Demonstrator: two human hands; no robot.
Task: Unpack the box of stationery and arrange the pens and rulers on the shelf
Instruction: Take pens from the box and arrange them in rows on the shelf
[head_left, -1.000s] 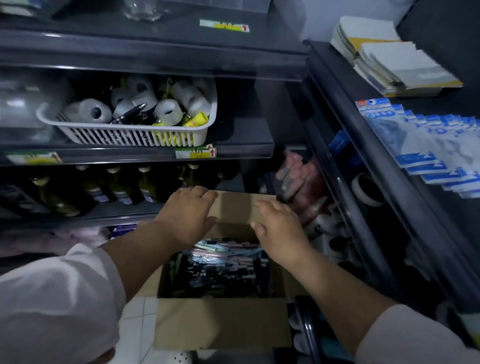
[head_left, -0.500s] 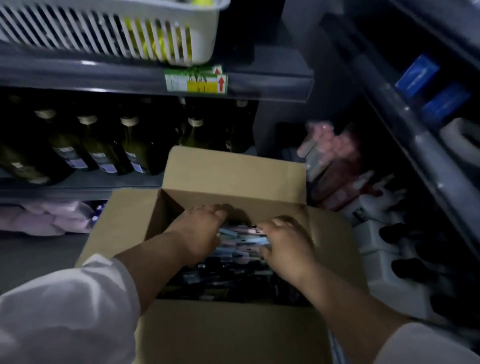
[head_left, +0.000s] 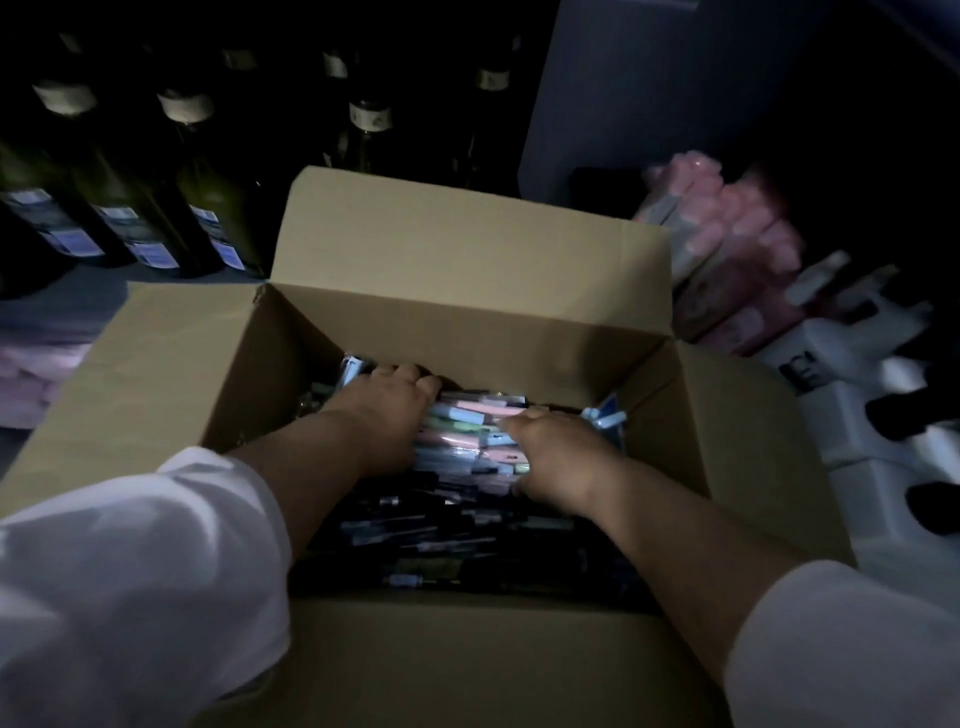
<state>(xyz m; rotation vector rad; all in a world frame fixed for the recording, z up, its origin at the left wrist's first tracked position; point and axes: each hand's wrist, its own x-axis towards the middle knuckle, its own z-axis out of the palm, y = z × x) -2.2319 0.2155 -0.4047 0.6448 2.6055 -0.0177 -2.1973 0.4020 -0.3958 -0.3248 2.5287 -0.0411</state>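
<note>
An open cardboard box (head_left: 467, 249) stands in front of me, its four flaps folded outward. Inside lie several packs of pens: pastel pink, green and blue ones (head_left: 467, 431) at the far end, dark ones (head_left: 441, 525) nearer me. Both hands are down in the box on the pastel packs. My left hand (head_left: 379, 415) curls over their left end. My right hand (head_left: 561, 452) curls over their right end. The fingertips are hidden among the packs. No rulers can be made out.
Dark green bottles (head_left: 208, 208) stand in a row on a low shelf behind the box to the left. Pink packages (head_left: 727, 244) and white containers (head_left: 857, 389) with dark caps crowd the right side. Folded pale cloth (head_left: 36, 364) lies at the far left.
The far flap was folded back, then both hands went down into the box onto the pastel pen packs. My view has dropped and moved closer to the box.
</note>
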